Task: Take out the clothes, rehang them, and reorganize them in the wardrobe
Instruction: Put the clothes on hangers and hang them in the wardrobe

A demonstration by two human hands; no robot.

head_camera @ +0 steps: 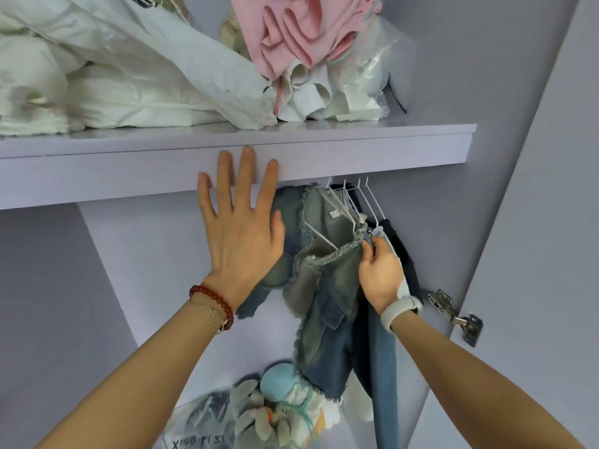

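While pinching denim (327,270), right fingers (369,251) closed.

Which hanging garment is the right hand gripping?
The frayed, faded denim jacket, frontmost on the white hangers. The right hand pinches its collar edge; the plain blue jeans and dark garment hang behind, ungripped.

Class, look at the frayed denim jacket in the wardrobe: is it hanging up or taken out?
Hanging. The denim jacket sits on a white hanger under the shelf; the right hand pinches its collar edge.
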